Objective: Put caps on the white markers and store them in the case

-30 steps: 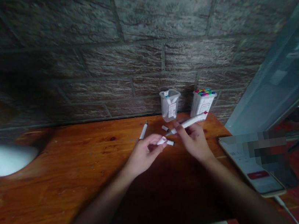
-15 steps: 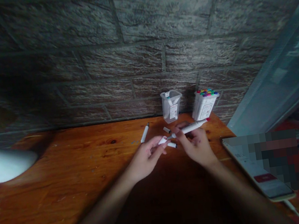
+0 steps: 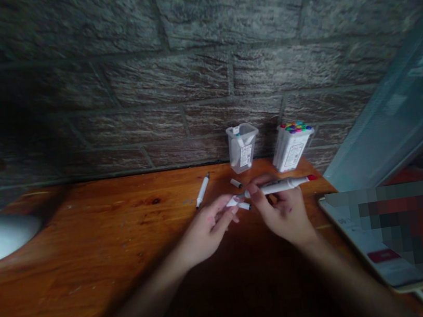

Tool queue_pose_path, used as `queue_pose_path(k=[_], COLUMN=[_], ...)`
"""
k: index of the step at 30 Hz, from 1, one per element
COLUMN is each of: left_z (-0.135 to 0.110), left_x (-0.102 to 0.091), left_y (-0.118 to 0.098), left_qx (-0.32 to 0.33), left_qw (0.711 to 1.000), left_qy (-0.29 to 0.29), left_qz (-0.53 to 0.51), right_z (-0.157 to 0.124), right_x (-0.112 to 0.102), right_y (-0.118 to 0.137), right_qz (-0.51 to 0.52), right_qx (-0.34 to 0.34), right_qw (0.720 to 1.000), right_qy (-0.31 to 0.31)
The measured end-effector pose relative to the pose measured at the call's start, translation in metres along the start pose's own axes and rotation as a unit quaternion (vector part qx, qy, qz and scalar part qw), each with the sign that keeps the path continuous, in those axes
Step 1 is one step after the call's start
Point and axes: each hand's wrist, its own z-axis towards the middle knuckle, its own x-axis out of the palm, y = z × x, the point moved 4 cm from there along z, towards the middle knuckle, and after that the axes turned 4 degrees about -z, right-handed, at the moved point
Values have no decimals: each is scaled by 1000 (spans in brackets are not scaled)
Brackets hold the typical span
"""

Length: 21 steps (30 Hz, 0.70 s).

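Note:
My right hand (image 3: 282,211) is closed round a white marker (image 3: 278,186) with a red end pointing right. The marker's uncapped tip points left, close to a small white cap (image 3: 232,202) pinched in my left hand (image 3: 213,226). Whether tip and cap touch, I cannot tell. Just past my fingers, a loose white cap (image 3: 235,182) lies on the wooden table, and another white cap (image 3: 244,206) shows beside my left fingertips. A second white marker (image 3: 203,190) with dark ends rests to the left of them.
Against the brick wall stand a clear plastic holder (image 3: 236,150) with a pen in it and a holder packed with colourful-ended markers (image 3: 292,149). A phone or tablet (image 3: 382,255) with a cable lies at the right edge. A white lamp-like object (image 3: 2,235) is at far left.
The held marker has turned flatter, its red end now lower and further right. My left hand has shifted slightly down with the cap, uncovering more of the marker on the table.

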Motion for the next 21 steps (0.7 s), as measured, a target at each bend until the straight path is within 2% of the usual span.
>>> queue_pose_path(k=[7,10,13,17,21], left_z=[-1,-1,-2,-4,-5], left_x=[-1,-3,-4,0,2], left_y=[-11,-12,-11,-11,-15], left_qx=[16,28,23,11,5], left_qw=[999,998,999,1000,1000], left_qy=[-14,-24,-22,-3,-4], left_qz=[36,47,42,26,12], right_z=[1,1,4,10,10], right_x=[4,4,-3,-24,-32], right_y=[10,16,15,-2,-14], right_qz=[-57,-73,-115,-189,-155], right_qx=[-72,-85,-82,-19,29], right_qw=[994,992,990,979,982], right_qy=[56,54,10,-75,-105])
